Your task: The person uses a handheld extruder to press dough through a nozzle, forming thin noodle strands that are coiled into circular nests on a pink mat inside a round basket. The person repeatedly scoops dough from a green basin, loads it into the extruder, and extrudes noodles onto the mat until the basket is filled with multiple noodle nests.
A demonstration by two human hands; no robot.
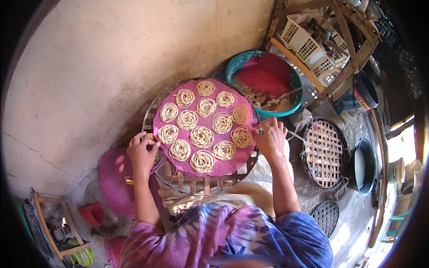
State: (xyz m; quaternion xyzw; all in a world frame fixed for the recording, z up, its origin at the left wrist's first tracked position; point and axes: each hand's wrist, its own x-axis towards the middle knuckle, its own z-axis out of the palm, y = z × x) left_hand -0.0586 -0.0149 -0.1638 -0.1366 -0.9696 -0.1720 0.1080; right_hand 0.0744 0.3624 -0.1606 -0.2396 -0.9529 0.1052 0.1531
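A round pink sheet [230,167] lies over a woven bamboo tray [207,186] in front of me, near lap height. Several coiled nests of pale noodles [202,137] are spread across the sheet, each apart from or just touching its neighbours. My left hand [142,149] pinches the sheet's left edge between thumb and fingers. At the opposite side, my right hand [271,137] has thumb and forefinger closed on the right edge. The tray's slats show beyond the sheet along the near side.
Behind the tray, a teal basin [296,89] holds a red sheet. A shelf with a white plastic basket [308,49] stands far right. Another woven tray [325,154] and a dark basin [363,167] lie to the right. More pink sheets [117,181] lie at left, beside the wall [89,80].
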